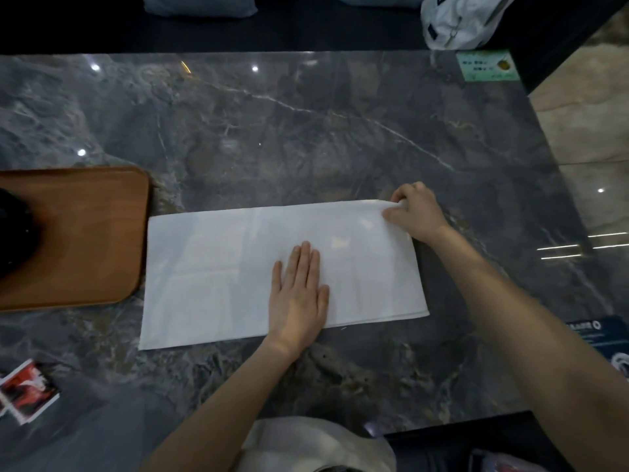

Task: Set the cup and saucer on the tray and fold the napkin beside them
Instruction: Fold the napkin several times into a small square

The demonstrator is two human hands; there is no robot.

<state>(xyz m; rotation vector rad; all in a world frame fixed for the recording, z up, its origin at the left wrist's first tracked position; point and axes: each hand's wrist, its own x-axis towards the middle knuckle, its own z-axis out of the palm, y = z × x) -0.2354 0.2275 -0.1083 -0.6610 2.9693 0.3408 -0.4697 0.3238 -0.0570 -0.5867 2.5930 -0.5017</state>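
A white napkin (218, 270) lies as a wide rectangle on the dark marble table (306, 131), just right of a brown wooden tray (95, 240). My left hand (297, 294) rests flat on the napkin near its front edge, fingers together and pointing away from me. My right hand (417, 211) pinches the napkin's far right corner and lifts it slightly. A black rounded object (13, 233) sits on the tray at the left frame edge; most of it is cut off, so I cannot tell whether it is the cup or saucer.
A white bag (463, 22) sits beyond the table's far right corner, by a green card (486, 66). A red and white printed packet (27, 393) lies near the front left. A dark blue printed card (602, 338) sits at the right edge.
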